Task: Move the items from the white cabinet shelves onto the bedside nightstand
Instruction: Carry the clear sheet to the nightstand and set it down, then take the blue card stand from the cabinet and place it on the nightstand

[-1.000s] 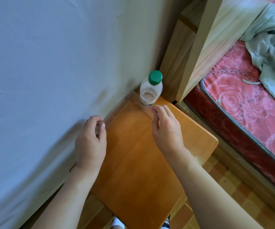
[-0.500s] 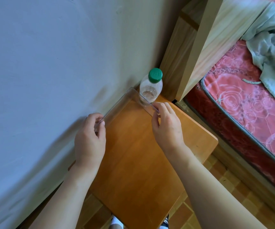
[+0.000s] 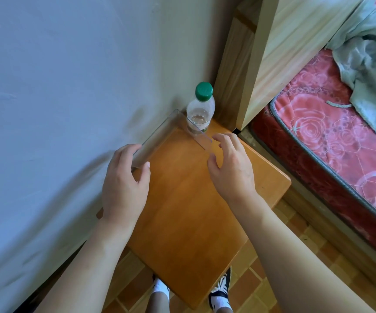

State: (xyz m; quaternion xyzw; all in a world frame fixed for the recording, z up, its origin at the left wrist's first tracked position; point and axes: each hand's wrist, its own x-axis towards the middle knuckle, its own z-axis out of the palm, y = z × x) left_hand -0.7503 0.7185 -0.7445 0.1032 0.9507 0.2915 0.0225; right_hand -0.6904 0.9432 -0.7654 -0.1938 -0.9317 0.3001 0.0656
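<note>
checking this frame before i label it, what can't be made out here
- Clear box, head view: see-through, so its near edge and floor barely show; what it holds cannot be told.
- Left hand: back of hand hides whether the fingers beyond the thumb touch the box.
- Bottle: its base sits behind the box wall; label too small to read.
- White cabinet: out of frame.
- Nightstand: front and legs hidden under its top.
</note>
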